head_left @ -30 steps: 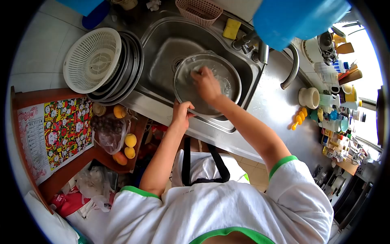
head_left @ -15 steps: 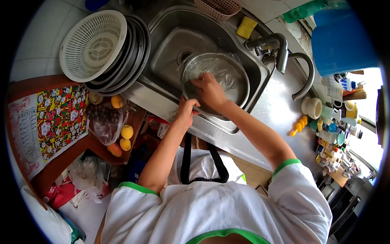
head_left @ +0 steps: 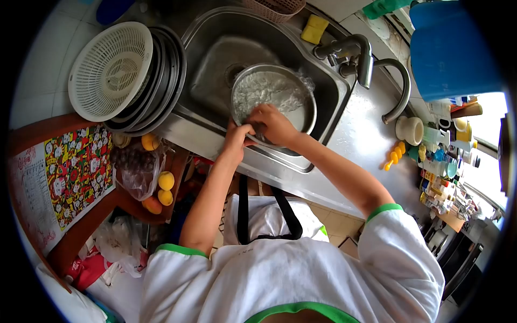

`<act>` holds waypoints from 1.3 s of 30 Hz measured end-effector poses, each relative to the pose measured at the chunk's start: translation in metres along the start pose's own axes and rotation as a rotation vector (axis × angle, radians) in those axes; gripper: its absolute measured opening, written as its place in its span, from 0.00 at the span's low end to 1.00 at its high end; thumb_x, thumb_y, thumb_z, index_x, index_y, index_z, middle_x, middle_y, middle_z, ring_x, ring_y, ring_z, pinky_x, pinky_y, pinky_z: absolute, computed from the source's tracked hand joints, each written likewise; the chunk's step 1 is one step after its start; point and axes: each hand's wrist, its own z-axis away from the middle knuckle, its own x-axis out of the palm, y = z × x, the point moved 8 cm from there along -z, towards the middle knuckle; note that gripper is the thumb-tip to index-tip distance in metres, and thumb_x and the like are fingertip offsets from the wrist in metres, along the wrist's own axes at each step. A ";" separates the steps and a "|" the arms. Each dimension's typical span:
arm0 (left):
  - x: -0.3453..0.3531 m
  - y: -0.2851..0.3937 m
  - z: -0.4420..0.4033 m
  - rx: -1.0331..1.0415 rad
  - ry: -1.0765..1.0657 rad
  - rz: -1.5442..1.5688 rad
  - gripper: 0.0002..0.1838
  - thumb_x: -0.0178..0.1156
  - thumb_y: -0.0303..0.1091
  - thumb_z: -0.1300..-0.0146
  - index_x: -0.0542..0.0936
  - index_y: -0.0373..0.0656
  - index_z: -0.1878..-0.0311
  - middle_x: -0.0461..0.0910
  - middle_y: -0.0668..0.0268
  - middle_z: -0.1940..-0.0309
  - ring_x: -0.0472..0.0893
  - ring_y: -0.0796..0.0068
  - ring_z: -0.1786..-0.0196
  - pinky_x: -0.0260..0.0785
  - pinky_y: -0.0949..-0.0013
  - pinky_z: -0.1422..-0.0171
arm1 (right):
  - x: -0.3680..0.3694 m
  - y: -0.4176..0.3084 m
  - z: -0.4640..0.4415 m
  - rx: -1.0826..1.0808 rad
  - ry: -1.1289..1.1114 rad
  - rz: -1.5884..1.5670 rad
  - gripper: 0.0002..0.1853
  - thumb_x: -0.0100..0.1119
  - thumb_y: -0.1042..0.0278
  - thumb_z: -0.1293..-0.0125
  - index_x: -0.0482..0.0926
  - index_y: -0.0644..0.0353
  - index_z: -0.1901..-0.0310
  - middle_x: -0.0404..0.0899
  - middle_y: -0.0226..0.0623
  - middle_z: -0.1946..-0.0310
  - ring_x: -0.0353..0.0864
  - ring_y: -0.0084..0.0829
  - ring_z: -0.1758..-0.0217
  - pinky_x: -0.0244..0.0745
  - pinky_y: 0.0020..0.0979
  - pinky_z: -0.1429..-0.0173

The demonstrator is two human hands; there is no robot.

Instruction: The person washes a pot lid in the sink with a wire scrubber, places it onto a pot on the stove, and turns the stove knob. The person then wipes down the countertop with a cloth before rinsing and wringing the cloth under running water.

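A round metal basin with churning water in it sits in the stainless steel sink. My left hand is closed on the basin's near rim, its thumb pointing toward the inside. Inside the basin, against the near left wall, my right hand has its fingers curled down. Whatever lies under those fingers, if anything, is hidden. The two hands are close together at the rim.
Left of the sink stands a stack of metal bowls topped by a white plastic colander. A faucet rises at the right, near a yellow sponge. Peaches and bagged grapes lie at the lower left.
My right hand has moved from the middle of the basin to its near left wall, beside my left hand. The water is more stirred up. The view has shifted slightly.
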 end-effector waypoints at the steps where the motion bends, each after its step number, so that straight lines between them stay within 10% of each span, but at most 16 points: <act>1: -0.003 0.002 0.001 0.040 0.017 0.011 0.37 0.54 0.24 0.60 0.64 0.48 0.39 0.72 0.65 0.53 0.75 0.69 0.56 0.77 0.67 0.67 | -0.002 0.003 0.020 0.024 -0.076 0.006 0.18 0.63 0.80 0.53 0.82 0.55 0.58 0.75 0.38 0.55 0.72 0.42 0.47 0.69 0.38 0.41; 7: -0.001 0.011 0.019 0.105 0.065 -0.083 0.36 0.54 0.23 0.63 0.67 0.45 0.41 0.73 0.64 0.56 0.75 0.70 0.56 0.75 0.70 0.67 | -0.079 0.075 0.029 0.150 0.005 0.732 0.15 0.56 0.77 0.52 0.85 0.50 0.64 0.77 0.31 0.60 0.69 0.36 0.50 0.63 0.36 0.49; 13: 0.019 0.000 0.006 -0.006 -0.075 -0.073 0.30 0.55 0.24 0.59 0.68 0.42 0.46 0.71 0.65 0.60 0.76 0.72 0.60 0.81 0.68 0.69 | -0.033 0.043 -0.050 0.039 0.408 0.282 0.20 0.51 0.85 0.57 0.82 0.57 0.61 0.75 0.43 0.54 0.70 0.47 0.46 0.67 0.40 0.40; 21: -0.006 0.027 0.012 0.130 0.032 -0.063 0.34 0.52 0.22 0.60 0.66 0.43 0.41 0.71 0.63 0.55 0.77 0.67 0.57 0.79 0.68 0.65 | -0.024 0.037 0.065 0.266 -0.128 0.151 0.23 0.64 0.79 0.56 0.81 0.53 0.54 0.74 0.40 0.49 0.68 0.45 0.44 0.64 0.40 0.38; 26: 0.003 0.014 0.024 0.052 -0.033 -0.077 0.35 0.54 0.24 0.61 0.67 0.43 0.42 0.73 0.63 0.56 0.76 0.71 0.58 0.77 0.69 0.69 | -0.097 0.062 0.044 0.182 0.324 0.650 0.21 0.60 0.82 0.54 0.81 0.52 0.56 0.69 0.47 0.42 0.68 0.48 0.39 0.64 0.43 0.36; 35: 0.011 0.014 0.005 -0.162 -0.246 -0.358 0.12 0.56 0.27 0.59 0.76 0.40 0.66 0.73 0.69 0.76 0.76 0.75 0.74 0.72 0.71 0.74 | -0.021 -0.056 -0.023 -0.835 -0.311 0.461 0.16 0.58 0.80 0.53 0.78 0.50 0.61 0.67 0.34 0.37 0.64 0.41 0.33 0.64 0.44 0.33; 39: 0.014 0.029 0.012 -0.067 -0.255 -0.368 0.16 0.55 0.26 0.59 0.76 0.40 0.61 0.74 0.69 0.73 0.76 0.75 0.71 0.73 0.71 0.73 | -0.066 0.000 -0.049 -0.393 -0.244 0.401 0.17 0.59 0.79 0.48 0.78 0.51 0.56 0.69 0.31 0.38 0.71 0.43 0.40 0.71 0.41 0.41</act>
